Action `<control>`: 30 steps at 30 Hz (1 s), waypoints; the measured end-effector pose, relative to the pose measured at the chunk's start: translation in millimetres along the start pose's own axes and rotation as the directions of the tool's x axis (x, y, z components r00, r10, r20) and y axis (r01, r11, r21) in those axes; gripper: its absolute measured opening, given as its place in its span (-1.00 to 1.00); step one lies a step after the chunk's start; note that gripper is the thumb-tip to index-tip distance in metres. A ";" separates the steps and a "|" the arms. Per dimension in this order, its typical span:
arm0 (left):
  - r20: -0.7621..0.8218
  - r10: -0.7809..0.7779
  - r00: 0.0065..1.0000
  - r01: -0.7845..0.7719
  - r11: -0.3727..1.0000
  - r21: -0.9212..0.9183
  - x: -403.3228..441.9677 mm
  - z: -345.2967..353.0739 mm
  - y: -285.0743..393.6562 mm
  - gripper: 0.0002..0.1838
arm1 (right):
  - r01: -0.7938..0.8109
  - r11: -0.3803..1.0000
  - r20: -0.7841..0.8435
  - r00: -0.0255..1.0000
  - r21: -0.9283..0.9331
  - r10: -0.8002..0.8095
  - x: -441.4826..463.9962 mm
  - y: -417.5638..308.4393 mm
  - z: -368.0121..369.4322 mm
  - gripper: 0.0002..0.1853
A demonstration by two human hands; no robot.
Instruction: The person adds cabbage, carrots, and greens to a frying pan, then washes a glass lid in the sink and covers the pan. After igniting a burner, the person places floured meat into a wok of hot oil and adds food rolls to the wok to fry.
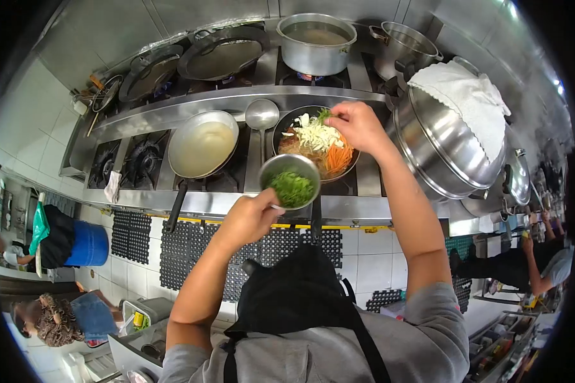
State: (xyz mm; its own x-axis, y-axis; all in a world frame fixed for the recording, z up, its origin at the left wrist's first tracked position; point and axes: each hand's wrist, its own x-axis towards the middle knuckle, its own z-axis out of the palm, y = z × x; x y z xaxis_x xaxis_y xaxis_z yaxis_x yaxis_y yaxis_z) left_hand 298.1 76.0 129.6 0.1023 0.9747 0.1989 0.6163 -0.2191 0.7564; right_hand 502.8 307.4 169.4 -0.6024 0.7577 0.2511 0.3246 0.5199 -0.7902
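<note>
Metal bowl [290,162] in left-hand fingers [268,199]

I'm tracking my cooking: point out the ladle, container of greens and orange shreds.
Ladle [262,115], head view: its round scoop.
Container of greens [289,163], head view: its inner wall.
Orange shreds [338,159], head view: the pile's middle.

Grey shirt [329,351], plain cloth, creased across chest. Left sleeve [188,362] and right sleeve [436,319] short, loose, same grey, hems above elbows, folds darker on right. Black apron [294,297] over front, plain, dull finish. Narrow black straps [366,350] running toward shoulders. Thin black loop [349,290] at apron's right edge. Forearms [412,204], left hand [252,220] and right hand [359,127] bare.
</note>
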 end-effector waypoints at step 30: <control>-0.244 -0.577 0.780 0.533 0.816 -0.225 -118.1 8.5 -8.4 -0.83 | 0.242 0.967 0.620 0.772 -0.084 -0.140 34.1 -29.1 71.5 -0.77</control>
State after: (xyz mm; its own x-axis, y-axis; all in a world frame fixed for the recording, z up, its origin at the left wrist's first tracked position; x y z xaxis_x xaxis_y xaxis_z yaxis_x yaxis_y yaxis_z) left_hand 287.5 -36.9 94.5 -0.4658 0.8754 -0.1292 0.3812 0.3303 0.8635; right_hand 420.7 290.0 161.0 -0.9625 0.2680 -0.0424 0.2291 0.7187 -0.6565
